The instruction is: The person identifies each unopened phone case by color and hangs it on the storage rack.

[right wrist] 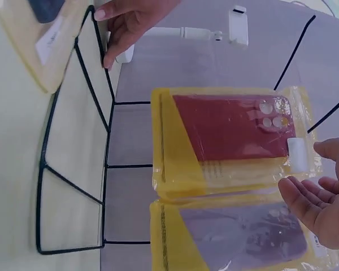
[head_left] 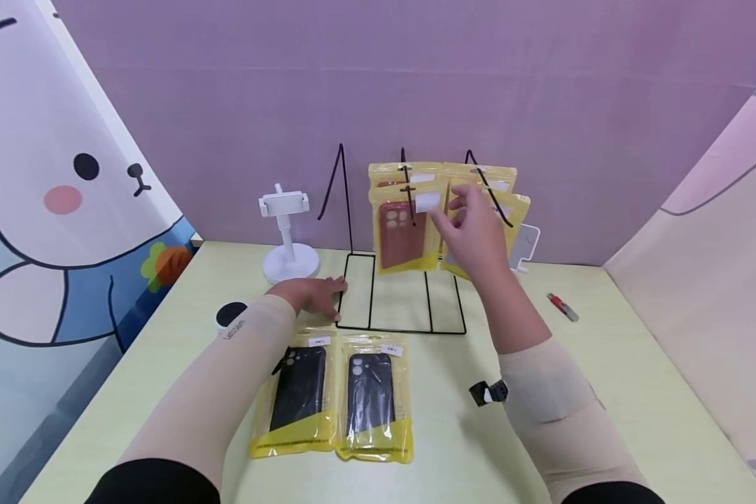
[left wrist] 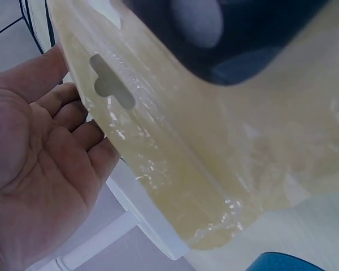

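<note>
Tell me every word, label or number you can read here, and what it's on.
Nothing reads clearly.
Left sleeve: small dark print, too blurred to read.
White labels on the two flat black-case packs: too small.
White labels on the hanging red-case pack: blurred.
Printed lines under the red case: illegible.

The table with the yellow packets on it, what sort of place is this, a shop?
Probably a staged shop-display corner, not a real shop: packaged phone cases hang on a black wire rack on a pale table, closed in by a purple backdrop and cartoon rabbit curtains.
</note>
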A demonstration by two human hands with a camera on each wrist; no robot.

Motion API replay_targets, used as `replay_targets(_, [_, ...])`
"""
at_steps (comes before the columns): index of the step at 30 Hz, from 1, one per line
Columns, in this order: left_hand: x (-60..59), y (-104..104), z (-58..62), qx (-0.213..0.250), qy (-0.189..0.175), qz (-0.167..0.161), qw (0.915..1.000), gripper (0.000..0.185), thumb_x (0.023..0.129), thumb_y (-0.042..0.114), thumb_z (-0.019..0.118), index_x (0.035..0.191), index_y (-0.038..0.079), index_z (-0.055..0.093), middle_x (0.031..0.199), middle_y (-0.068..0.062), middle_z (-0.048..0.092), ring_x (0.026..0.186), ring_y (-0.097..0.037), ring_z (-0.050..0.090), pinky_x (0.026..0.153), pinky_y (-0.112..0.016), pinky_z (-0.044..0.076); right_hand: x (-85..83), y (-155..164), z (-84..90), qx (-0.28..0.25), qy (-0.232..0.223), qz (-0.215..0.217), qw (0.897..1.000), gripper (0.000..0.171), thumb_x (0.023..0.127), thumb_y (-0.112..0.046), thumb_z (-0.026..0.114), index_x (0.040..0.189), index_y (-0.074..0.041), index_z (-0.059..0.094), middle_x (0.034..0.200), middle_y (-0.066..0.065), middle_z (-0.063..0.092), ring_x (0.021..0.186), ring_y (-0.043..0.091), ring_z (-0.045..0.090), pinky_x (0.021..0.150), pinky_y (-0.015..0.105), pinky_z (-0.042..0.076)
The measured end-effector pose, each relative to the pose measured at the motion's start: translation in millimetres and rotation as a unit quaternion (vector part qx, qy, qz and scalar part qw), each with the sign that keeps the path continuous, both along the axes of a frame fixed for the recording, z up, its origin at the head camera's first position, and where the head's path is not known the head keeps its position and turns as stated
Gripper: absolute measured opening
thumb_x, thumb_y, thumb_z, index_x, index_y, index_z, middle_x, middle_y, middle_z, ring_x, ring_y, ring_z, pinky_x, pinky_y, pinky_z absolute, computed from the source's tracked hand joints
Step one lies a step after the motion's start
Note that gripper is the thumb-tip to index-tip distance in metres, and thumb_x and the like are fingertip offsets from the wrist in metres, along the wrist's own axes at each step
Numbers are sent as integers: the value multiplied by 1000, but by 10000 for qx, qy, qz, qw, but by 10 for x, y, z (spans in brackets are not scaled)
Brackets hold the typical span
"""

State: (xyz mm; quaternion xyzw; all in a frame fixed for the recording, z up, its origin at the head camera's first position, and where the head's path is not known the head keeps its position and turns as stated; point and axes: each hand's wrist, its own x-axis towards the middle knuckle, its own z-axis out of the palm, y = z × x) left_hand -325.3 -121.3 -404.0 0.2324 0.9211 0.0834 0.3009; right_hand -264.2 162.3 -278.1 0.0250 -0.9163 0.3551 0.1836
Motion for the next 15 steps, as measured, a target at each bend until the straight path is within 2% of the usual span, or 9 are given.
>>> replay_targets(2, [-8, -3, -11, 2, 16, 10, 10000, 84, 93, 34, 65, 159, 14, 16, 166, -9, 4, 153, -31, 4, 123, -49, 10, 66, 31, -41, 38, 14, 117, 9999, 59, 94, -46, 61, 141, -13, 46, 117, 3, 59, 99, 18, 62, 77, 37, 55])
replay_targets(5, [-23, -5, -32, 5, 12, 18, 10000, 84, 93, 35, 65, 159, 15, 16, 166, -9, 4, 153, -31, 4, 123, -49, 10, 175, 106, -123, 169, -136, 415, 9989, 48, 95, -45, 61, 129, -12, 52, 110, 2, 62, 96, 18, 64, 73, 37, 56])
replay_targets(9, [-26, -2, -49, -10, -45, 52, 10000, 84, 93, 35, 65, 159, 16, 16, 166, -8, 2, 153, -30, 3, 123, -49, 10, 309, 225, -262, 678, -581, 884, 9921, 43, 95, -49, 58, 119, -13, 57, 107, 1, 65, 97, 20, 66, 77, 41, 55])
replay_targets(15, [-25, -4, -42, -22, -40, -15, 10000, 84, 94, 35, 64, 159, 15, 15, 166, -9, 2, 153, -31, 3, 123, -49, 10, 458, 379, -541, 1422, -1138, 1438, 9727, 48, 96, -50, 57, 127, -13, 58, 121, 5, 65, 108, 26, 64, 88, 48, 52])
